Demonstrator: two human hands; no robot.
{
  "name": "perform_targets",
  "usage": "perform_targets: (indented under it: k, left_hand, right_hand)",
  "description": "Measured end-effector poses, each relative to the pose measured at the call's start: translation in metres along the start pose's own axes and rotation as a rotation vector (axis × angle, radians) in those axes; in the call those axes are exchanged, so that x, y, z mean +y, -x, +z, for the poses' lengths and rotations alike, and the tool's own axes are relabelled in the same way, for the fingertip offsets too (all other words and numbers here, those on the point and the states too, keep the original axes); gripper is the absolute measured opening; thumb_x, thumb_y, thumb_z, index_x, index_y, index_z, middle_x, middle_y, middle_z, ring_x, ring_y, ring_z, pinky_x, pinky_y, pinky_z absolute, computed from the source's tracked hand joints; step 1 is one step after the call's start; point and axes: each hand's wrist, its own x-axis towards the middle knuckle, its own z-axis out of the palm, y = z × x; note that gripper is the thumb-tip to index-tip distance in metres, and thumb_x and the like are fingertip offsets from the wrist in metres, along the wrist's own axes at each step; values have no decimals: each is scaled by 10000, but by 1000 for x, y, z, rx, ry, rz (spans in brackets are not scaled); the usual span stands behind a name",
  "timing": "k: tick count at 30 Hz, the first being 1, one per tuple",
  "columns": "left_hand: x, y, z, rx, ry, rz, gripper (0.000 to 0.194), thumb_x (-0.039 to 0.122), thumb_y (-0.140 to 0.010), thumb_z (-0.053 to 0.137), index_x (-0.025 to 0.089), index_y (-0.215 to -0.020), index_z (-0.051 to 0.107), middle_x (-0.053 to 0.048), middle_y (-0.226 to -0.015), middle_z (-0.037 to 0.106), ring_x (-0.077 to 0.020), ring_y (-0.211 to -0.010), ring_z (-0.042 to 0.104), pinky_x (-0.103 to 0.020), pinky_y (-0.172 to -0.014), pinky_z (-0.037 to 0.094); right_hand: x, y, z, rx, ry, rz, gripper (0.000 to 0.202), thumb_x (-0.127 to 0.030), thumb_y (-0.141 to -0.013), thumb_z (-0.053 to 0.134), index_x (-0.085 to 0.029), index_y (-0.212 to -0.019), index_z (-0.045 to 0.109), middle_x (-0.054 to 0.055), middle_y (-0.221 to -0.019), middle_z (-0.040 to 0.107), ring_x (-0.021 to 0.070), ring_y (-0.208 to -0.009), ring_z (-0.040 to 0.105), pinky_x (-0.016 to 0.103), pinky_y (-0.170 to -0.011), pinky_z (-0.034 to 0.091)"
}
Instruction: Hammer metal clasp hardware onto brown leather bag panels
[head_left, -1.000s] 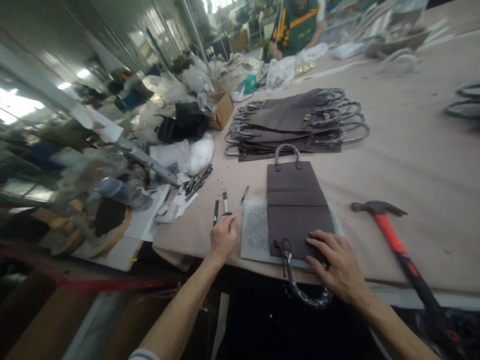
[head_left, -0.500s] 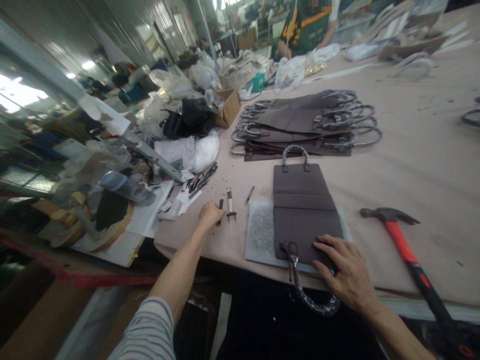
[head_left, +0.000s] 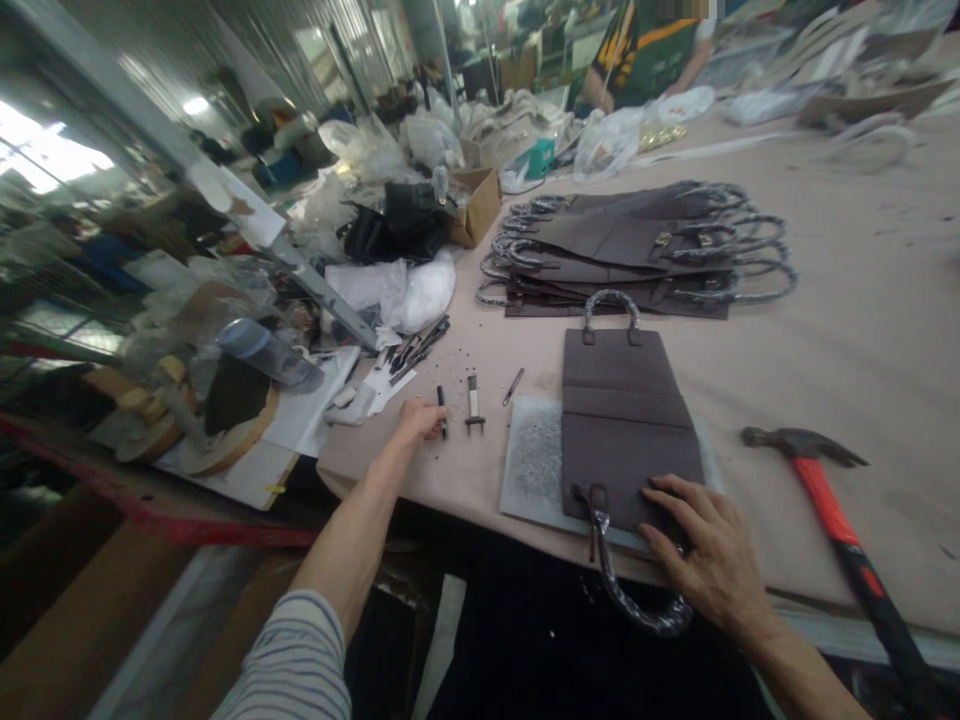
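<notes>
My left hand is at the table's near left, fingers closed around a small dark rod-shaped tool. Just right of it lie a T-shaped metal tool and a thin metal rod. My right hand rests spread on the lower right of a dark brown bag piece. Plastic-wrapped handles are at both its ends, the near handle hanging past the table edge. Beneath the piece is a grey slab, its left part uncovered.
A red-and-black claw hammer lies to the right. Behind the bag piece is a stack of similar pieces. Loose strips, a cardboard box and a metal post stand left. A person is across the table.
The view has swung slightly left. My left hand has shifted the dark rod a little away from the T-shaped tool and turned it more upright in view. My right hand stays on the bag piece.
</notes>
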Motion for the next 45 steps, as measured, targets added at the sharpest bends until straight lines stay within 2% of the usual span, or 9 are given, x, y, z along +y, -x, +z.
perform_targets:
  k: [5,10,14,16,20,24,28,34,45]
  left_hand:
    - [-1,13,-7,-59,305,38,177,249,-816,708,109,-791,603,-54,-654,658,-150,-582,642,-221,-536,555]
    - [-3,34,-1,-165,544,120,197,262,-802,699,123,-841,564,-47,-726,684,-142,-642,675,-200,-568,571]
    - [-4,52,17,-273,876,209,448,246,-617,862,147,-949,578,-26,-753,709,-198,-698,719,-300,-658,641]
    - [-1,69,31,-348,942,202,569,256,-548,924,151,-1003,599,-33,-805,727,-221,-766,738,-339,-714,655]
    - [11,114,71,-426,962,272,587,346,-573,957,149,-1017,626,-55,-892,744,-236,-818,744,-340,-701,653]
    - [26,153,112,-425,896,503,401,347,-720,879,152,-977,641,-61,-916,751,-227,-848,749,-338,-783,648]
    - [32,177,137,-452,684,701,193,283,-854,741,153,-986,685,-78,-981,756,-203,-903,738,-307,-827,632]
    - [22,190,158,-382,595,811,140,254,-915,695,177,-1024,654,-70,-1007,757,-204,-978,726,-324,-892,617]
    - [15,193,167,-360,545,877,148,235,-948,695,189,-1069,624,-70,-1055,751,-219,-1006,728,-406,-979,597]
  right_hand:
    - [0,-1,2,-5,-17,25,305,-426,-982,556,-211,-1179,646,102,-1279,624,318,-1153,572,509,-969,420]
    - [-10,0,-3,-41,-77,100,294,-359,-947,601,-198,-1189,647,109,-1287,618,312,-1196,545,510,-1007,400]
    - [-15,0,-7,-70,-110,171,304,-318,-907,642,-202,-1187,649,100,-1299,612,305,-1203,521,507,-1027,384]
    - [-16,1,-8,-77,-114,187,309,-305,-891,654,-204,-1183,650,99,-1300,611,304,-1200,518,505,-1031,378]
    - [-17,1,-9,-80,-124,191,314,-301,-883,662,-208,-1182,646,98,-1300,606,308,-1197,515,506,-1028,373]
    - [-17,0,-10,-86,-132,193,318,-294,-883,668,-203,-1186,635,95,-1311,597,305,-1181,515,505,-1029,373]
    - [-18,0,-11,-90,-132,198,317,-297,-885,671,-202,-1185,636,95,-1306,601,308,-1184,511,506,-1035,370]
    - [-16,0,-11,-82,-153,201,318,-310,-889,671,-204,-1187,634,95,-1311,602,312,-1191,514,506,-1037,376]
    - [-14,-1,-13,-106,-175,218,331,-308,-888,655,-209,-1203,627,100,-1324,591,320,-1197,512,522,-1070,352]
